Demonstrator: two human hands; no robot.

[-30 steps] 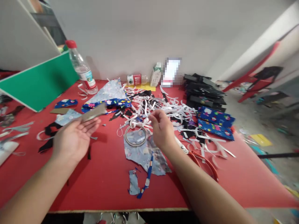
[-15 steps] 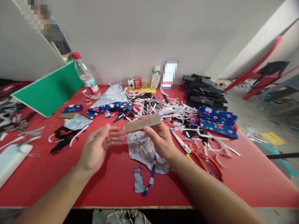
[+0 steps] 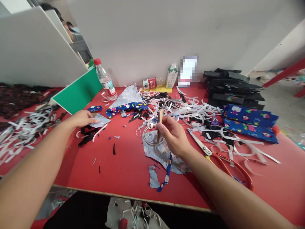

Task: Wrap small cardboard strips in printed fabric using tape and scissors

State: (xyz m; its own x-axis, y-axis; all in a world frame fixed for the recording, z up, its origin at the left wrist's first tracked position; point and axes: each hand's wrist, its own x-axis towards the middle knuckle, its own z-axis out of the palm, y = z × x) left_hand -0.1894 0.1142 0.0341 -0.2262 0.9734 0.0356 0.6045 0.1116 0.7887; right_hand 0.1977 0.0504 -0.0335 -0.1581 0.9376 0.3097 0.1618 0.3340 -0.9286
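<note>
My right hand point(image 3: 173, 135) pinches a brown cardboard strip point(image 3: 159, 124) and holds it upright, edge-on, over a roll of tape point(image 3: 152, 137) lying on a light blue fabric scrap point(image 3: 164, 156). My left hand point(image 3: 81, 118) reaches out to the left, its fingers resting on a light blue fabric piece point(image 3: 101, 120) beside black scraps point(image 3: 87, 135) and a small dark blue patterned piece point(image 3: 94, 108). Red-handled scissors point(image 3: 221, 157) lie on the red table point(image 3: 119, 171) just right of my right wrist.
White and black strips point(image 3: 181, 109) litter the table's middle. At the back stand a water bottle point(image 3: 105, 79), a green board point(image 3: 78, 93), a small red bottle point(image 3: 150, 83), a carton point(image 3: 171, 75). Black folded stacks point(image 3: 234, 87) and blue patterned pieces point(image 3: 250, 122) lie right. More strips point(image 3: 26, 125) pile left.
My left hand let go of the cardboard strip and reached left onto the fabric piece. My right hand turned the strip from flat to upright. The view shifted left.
</note>
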